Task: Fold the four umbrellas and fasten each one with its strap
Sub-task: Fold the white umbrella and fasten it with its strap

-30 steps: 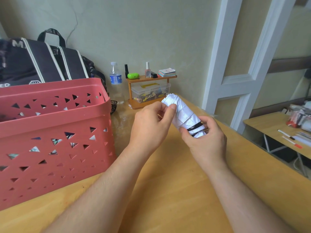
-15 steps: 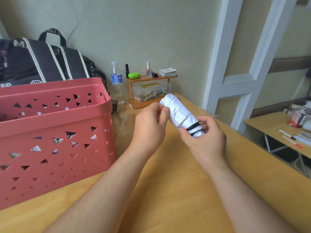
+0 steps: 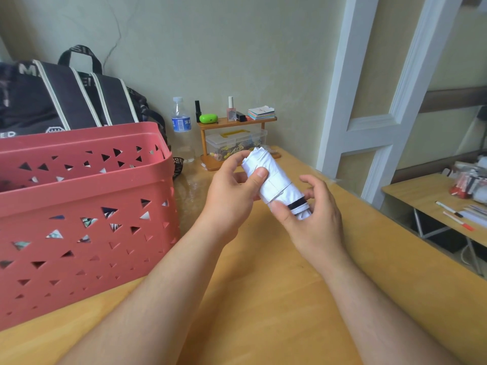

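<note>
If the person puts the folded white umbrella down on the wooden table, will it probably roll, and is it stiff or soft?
The white umbrella is rolled into a round bundle, so it may roll on the smooth table. Its creased fabric probably gives under the left hand, over a stiffer core. The black strap circles one end near the right hand, so it likely stays bundled.

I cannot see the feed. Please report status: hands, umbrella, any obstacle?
Left hand grips white umbrella, upper end. Right hand holds lower end, thumb beside black strap. Umbrella rolled, above table. Red basket left, no obstacle.
</note>
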A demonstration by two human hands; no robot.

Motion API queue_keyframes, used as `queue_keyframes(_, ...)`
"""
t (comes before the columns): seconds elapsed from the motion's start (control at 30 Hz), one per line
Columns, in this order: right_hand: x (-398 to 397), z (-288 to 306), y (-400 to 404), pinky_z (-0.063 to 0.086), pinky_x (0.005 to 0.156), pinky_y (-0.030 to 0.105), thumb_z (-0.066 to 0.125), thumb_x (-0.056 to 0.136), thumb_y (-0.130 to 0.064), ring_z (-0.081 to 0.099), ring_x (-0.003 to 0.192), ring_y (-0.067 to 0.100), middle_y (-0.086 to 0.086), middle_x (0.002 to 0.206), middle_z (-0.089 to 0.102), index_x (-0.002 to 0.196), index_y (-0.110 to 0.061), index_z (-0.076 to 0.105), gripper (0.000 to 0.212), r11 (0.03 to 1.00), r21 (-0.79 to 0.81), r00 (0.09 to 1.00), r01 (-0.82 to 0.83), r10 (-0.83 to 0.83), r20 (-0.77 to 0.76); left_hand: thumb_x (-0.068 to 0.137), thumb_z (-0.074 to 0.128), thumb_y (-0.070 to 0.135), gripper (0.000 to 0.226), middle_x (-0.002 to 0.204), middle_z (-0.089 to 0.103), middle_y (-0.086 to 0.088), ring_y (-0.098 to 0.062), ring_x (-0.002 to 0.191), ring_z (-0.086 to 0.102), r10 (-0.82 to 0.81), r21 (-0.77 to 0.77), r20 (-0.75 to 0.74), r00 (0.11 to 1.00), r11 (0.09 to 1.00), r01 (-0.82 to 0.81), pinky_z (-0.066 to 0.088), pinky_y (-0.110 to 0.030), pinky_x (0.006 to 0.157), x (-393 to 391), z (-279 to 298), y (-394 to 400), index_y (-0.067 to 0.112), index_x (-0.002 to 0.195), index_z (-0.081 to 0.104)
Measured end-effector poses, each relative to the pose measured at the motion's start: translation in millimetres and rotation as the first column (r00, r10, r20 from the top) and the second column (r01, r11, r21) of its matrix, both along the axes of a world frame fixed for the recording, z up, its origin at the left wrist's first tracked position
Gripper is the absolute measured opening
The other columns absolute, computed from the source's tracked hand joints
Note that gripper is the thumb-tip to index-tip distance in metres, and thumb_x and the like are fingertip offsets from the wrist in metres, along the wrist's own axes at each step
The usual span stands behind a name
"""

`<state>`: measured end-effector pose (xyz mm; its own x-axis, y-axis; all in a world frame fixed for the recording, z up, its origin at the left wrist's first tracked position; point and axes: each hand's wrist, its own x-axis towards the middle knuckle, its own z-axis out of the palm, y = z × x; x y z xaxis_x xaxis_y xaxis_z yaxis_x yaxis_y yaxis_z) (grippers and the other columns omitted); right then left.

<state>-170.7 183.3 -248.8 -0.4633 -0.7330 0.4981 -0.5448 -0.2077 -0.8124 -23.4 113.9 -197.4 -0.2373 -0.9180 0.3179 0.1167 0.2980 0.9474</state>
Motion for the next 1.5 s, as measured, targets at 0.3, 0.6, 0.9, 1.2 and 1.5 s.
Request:
queue_keyframes(0.3, 0.3, 10.3, 3.9, 0.049, 0.057, 0.025, 0.085, 0.078, -0.045, 0.063, 0.068, 0.007, -0.018, 0.077, 0.07, 0.091, -0.031, 0.067, 0.026, 0.996, 0.085, 1.0, -0.016, 0.014, 0.023, 0.103, 0.057, -0.003, 0.043, 0.104, 0.076, -0.014, -0.027, 0.098, 0.073, -0.081, -0.055, 0.015, 0.997, 0.995, 0.082, 0.059, -0.048, 0.096, 2.3, -1.5, 3.2, 0.024, 0.136, 0.059)
queue_keyframes(0.6, 8.1, 11.2, 8.1, 0.042, 0.046, 0.03, 0.081, 0.072, -0.033, 0.051, 0.053, 0.016, -0.003, 0.06, 0.061, 0.076, -0.021, 0.064, 0.022, 0.897, 0.158, 0.883, -0.412, 0.351, 0.311, 0.083, 0.079, 0.022, 0.06, 0.128, 0.071, -0.007, -0.032, 0.124, 0.066, -0.204, -0.022, -0.212, 0.956, 0.979, 0.204, 0.052, -0.049, 0.108, 2.2, 6.9, 12.8, 0.037, 0.137, 0.057)
queue_keyframes(0.9, 12.8, 6.3, 10.4, 0.03, 0.048, 0.026, 0.073, 0.081, -0.041, 0.051, 0.056, 0.018, 0.004, 0.075, 0.06, 0.097, -0.015, 0.065, 0.032, 0.701, 0.166, 0.565, -0.694, 0.387, 0.729, 0.083, 0.068, -0.003, 0.028, 0.073, 0.056, 0.003, -0.019, 0.065, 0.049, 0.183, -0.009, -0.178, 0.967, 0.982, -0.187, 0.043, -0.034, 0.063, -11.8, 13.9, 21.8, 0.023, 0.077, 0.058)
queue_keyframes(1.2, 15.6, 58.6, 37.2, 0.011, 0.053, 0.03, 0.044, 0.097, -0.018, 0.031, 0.055, 0.011, -0.003, 0.069, 0.043, 0.086, -0.019, 0.05, 0.013, 0.819, 0.149, 0.622, -0.555, 0.289, 0.728, 0.093, 0.069, 0.004, 0.019, 0.074, 0.058, 0.012, -0.01, 0.062, 0.053, 0.212, -0.079, -0.291, 0.933, 0.966, -0.244, 0.045, -0.021, 0.059, -19.4, 43.4, 67.8, 0.02, 0.094, 0.058)
queue_keyframes(1.5, 28.5, 113.0, 69.8, 0.029, 0.053, 0.028, 0.057, 0.101, -0.028, 0.047, 0.06, 0.013, 0.0, 0.081, 0.056, 0.109, -0.019, 0.063, 0.014, 0.82, -0.055, 0.53, -0.569, 0.417, 0.738, 0.104, 0.051, 0.052, 0.052, 0.134, 0.053, 0.005, -0.019, 0.125, 0.043, 0.331, -0.625, 0.533, 0.779, 0.774, 0.099, 0.034, -0.029, 0.101, 63.8, 124.5, 80.0, 0.03, 0.149, 0.039)
